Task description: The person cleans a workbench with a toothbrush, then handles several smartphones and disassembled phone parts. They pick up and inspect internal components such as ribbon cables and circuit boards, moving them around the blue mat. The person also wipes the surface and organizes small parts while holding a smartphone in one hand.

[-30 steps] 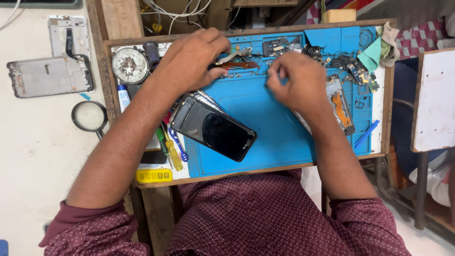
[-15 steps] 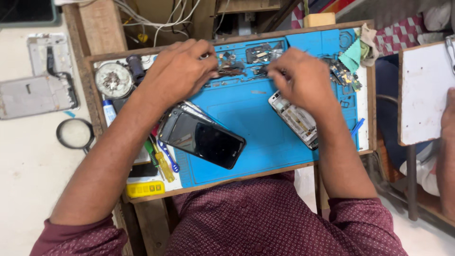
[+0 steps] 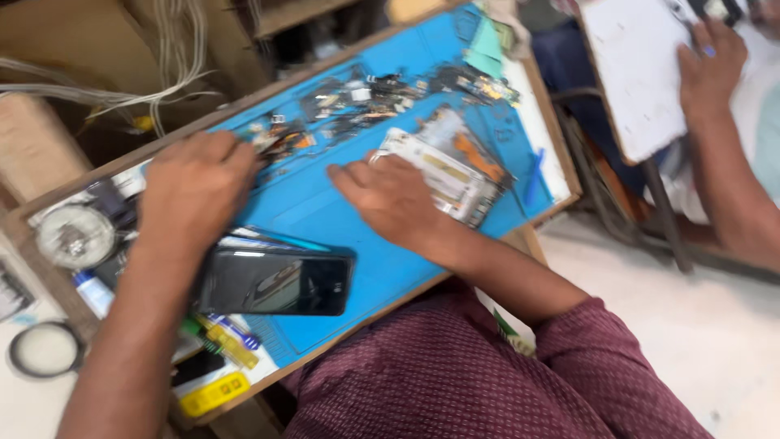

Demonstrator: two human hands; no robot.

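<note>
Right hand (image 3: 390, 195) flat, fingers loose, on opened phone (image 3: 455, 175), long axis upper-left to lower-right.

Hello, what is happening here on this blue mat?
A person works over a blue mat strewn with small phone parts. The left hand reaches among the parts at the far edge. The right hand rests beside an opened phone frame. A black phone lies near the left forearm. Another person's hand touches a white board.
</note>
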